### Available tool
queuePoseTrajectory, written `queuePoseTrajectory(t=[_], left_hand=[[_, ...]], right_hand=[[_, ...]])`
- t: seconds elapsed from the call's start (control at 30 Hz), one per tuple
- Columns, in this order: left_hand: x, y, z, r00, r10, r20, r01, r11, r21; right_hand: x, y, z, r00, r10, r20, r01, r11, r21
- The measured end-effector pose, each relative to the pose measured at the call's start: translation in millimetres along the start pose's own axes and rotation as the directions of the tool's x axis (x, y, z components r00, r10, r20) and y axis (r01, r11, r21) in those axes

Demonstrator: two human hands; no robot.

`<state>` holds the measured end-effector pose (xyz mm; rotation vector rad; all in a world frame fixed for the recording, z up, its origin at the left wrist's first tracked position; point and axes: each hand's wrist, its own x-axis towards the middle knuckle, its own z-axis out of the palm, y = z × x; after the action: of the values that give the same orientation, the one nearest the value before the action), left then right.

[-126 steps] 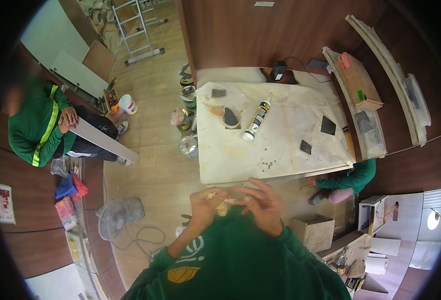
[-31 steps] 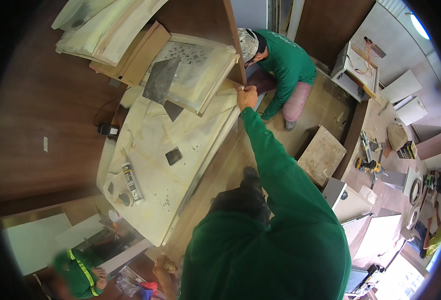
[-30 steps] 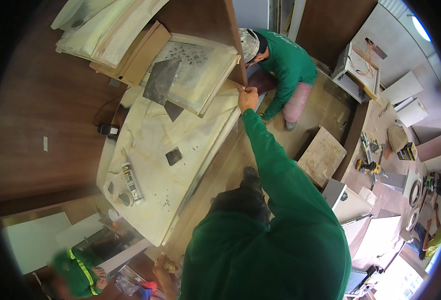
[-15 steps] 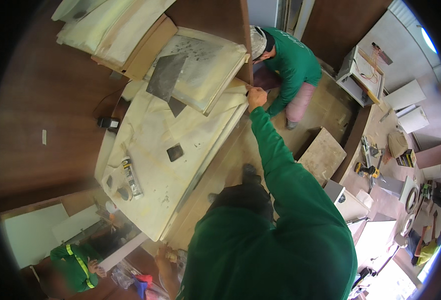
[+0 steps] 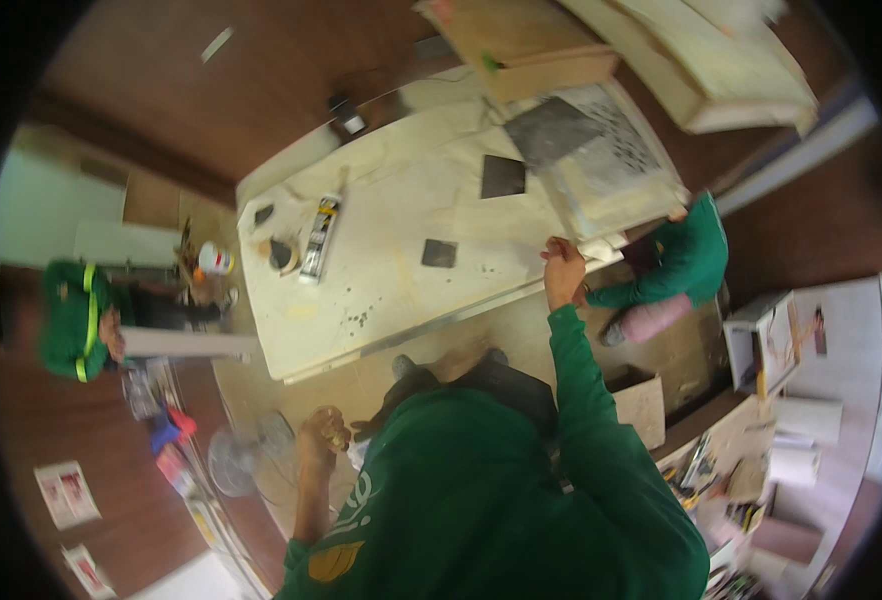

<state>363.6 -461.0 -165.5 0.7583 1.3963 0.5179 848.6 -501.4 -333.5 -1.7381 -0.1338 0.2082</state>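
My right hand (image 5: 563,270) is over the front edge of the pale, stained covered table (image 5: 391,320), its fingers curled together. It is beside the corner of a dusty, powder-smeared panel (image 5: 601,200); whether anything is in it is hidden. Low at my left side, my left hand (image 5: 323,436) is closed around something small that I cannot make out. Dark square sheets lie on the table, one near the middle (image 5: 439,253) and one farther back (image 5: 503,176). A sealant cartridge (image 5: 319,240) lies at the left, next to a roll of tape (image 5: 281,257).
One co-worker (image 5: 676,260) crouches beyond the table's right end. Another person (image 5: 76,320) at the far left holds a long pale board (image 5: 186,343). Boxes (image 5: 551,60) stand at the back right. A tool-strewn bench (image 5: 721,470) runs along the right.
My view has turned toward the left, bringing more of the table's left side into sight. My right hand has come away from the upright brown panel's edge to the table's front edge.
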Motion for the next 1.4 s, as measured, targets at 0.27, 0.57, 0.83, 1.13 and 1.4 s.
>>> queuePoseTrajectory(t=[0.27, 0.57, 0.83, 1.13, 1.4], left_hand=[[-34.6, -61.5, -25.0, 0.978, 0.028, -0.206, -0.049, 0.994, -0.097], [-58.0, -127.8, -46.7, 0.978, -0.111, -0.176, 0.049, 0.946, -0.321], [-62.3, -84.9, -74.1, 0.979, -0.063, -0.192, -0.041, 0.869, -0.494], [-14.7, -38.8, -192.7, 0.998, 0.062, -0.022, -0.054, 0.574, -0.817], [87.4, 36.1, -258.6, 0.968, 0.129, 0.216, -0.043, 0.93, -0.364]], right_hand=[[107.5, -8.4, 116.0, 0.998, -0.036, 0.042, 0.055, 0.675, -0.736], [133.7, -13.8, 134.5, 0.992, 0.015, 0.127, 0.089, 0.638, -0.765], [-8.7, -35.6, 149.5, 0.879, 0.235, 0.416, -0.234, 0.971, -0.055], [-157.7, -52.3, 218.0, 0.796, -0.175, 0.58, 0.506, 0.719, -0.477], [-470.4, -186.7, 253.6, 0.024, -0.499, 0.866, 0.719, 0.611, 0.332]])
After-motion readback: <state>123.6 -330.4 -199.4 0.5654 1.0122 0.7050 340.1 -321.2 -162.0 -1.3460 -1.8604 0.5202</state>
